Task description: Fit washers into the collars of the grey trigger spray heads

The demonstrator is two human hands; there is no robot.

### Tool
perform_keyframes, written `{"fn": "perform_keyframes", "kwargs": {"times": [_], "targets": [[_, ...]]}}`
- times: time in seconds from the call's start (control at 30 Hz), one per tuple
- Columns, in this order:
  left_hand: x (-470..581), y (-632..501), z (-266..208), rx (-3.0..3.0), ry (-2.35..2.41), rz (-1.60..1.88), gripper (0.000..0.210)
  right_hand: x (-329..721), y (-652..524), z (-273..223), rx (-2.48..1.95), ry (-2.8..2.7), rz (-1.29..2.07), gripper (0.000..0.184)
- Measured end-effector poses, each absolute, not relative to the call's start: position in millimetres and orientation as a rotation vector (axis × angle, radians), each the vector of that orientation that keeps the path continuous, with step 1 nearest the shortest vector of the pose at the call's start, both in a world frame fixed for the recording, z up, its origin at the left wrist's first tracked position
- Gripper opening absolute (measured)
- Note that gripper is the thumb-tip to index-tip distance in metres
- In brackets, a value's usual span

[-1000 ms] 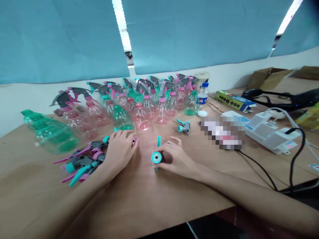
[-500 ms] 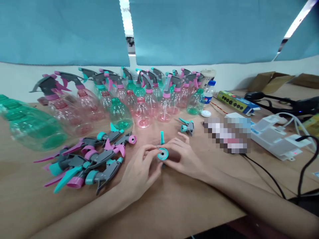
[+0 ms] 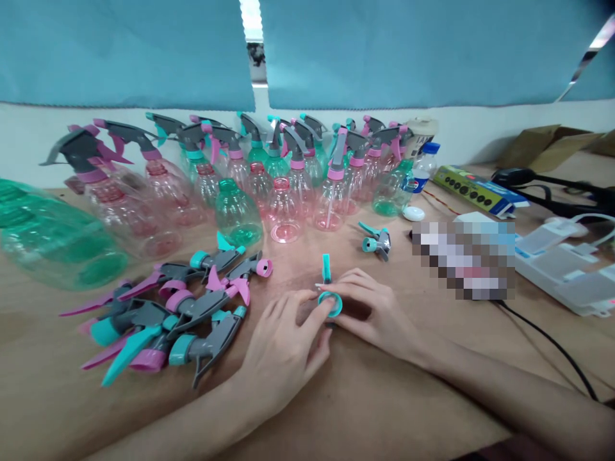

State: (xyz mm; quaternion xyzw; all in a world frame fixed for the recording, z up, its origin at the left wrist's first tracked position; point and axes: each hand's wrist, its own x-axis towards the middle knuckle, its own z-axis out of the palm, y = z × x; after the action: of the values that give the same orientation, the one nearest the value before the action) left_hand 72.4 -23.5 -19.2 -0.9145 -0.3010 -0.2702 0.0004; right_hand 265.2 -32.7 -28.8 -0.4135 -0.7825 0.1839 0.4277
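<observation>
Upside down between my hands is a teal and grey spray head (image 3: 326,266), its round collar facing up. The fingers of my left hand (image 3: 283,346) are closed at the collar, with the thumb tip pressing over or into its opening. My right hand (image 3: 382,314) grips the same spray head from the other side. A pile of loose pink, teal and grey spray heads (image 3: 196,307) lies left of my hands. Beyond my right hand rests another teal and grey spray head (image 3: 377,243).
Pink and green clear bottles (image 3: 284,214), many with spray heads fitted, stand along the wall. A large green bottle (image 3: 62,243) is at far left. To the right are a Pepsi bottle (image 3: 425,169), a white round object (image 3: 413,214), a long box (image 3: 480,191) and a cable (image 3: 548,339).
The collar's opening, bare with a dark hole showing before, now has my left thumb on it. The whole view has shifted slightly.
</observation>
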Motion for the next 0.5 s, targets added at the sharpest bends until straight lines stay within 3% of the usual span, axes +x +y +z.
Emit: {"fn": "perform_keyframes", "kwargs": {"times": [0.2, 0.5], "targets": [[70, -10, -11, -2.715, -0.818, -0.750, 0.017, 266, -32, -25, -1.019, -1.996, 0.456, 0.035], [73, -20, -15, -2.747, -0.930, -0.793, 0.021, 264, -33, -27, -1.074, -1.978, 0.437, 0.028]]}}
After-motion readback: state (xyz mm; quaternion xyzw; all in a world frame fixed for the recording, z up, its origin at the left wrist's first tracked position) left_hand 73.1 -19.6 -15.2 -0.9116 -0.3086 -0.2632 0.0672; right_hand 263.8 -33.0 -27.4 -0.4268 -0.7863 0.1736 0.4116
